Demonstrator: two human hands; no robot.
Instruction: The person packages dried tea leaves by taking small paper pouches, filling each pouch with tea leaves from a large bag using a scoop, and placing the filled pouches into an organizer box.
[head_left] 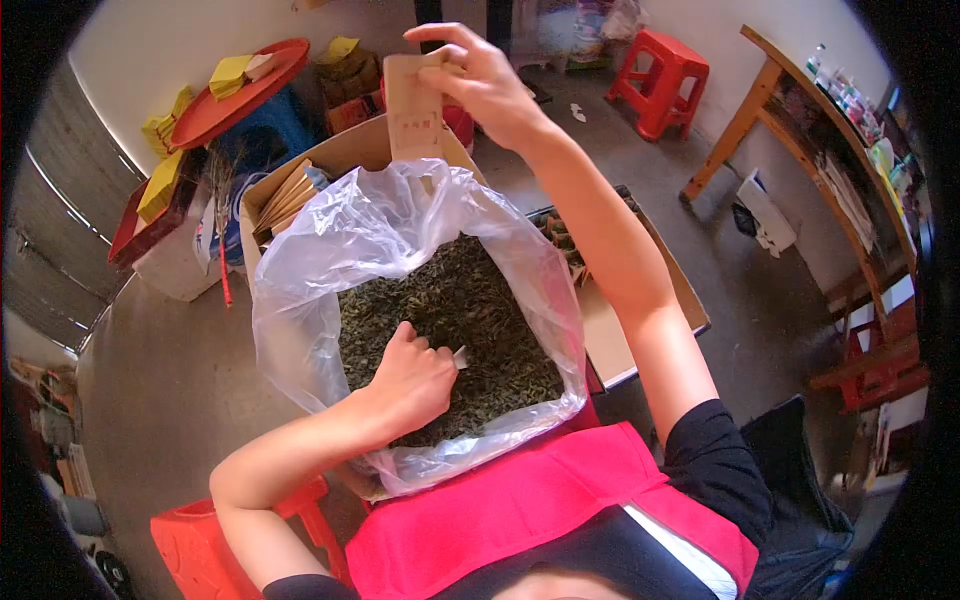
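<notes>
Left hand point(412, 380): clenched on a white piece point(461, 357), over dark leaves point(480, 300)
Right hand point(485, 90): pinching a tan paper packet point(412, 112)
Plastic liner point(335, 225): around the leaves

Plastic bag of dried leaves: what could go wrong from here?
The right hand holds the paper packet only near its top, so it might slip. The crumpled plastic bag rises between packet and dried leaves; its loose rim could snag the left hand or catch spilled leaves.
</notes>
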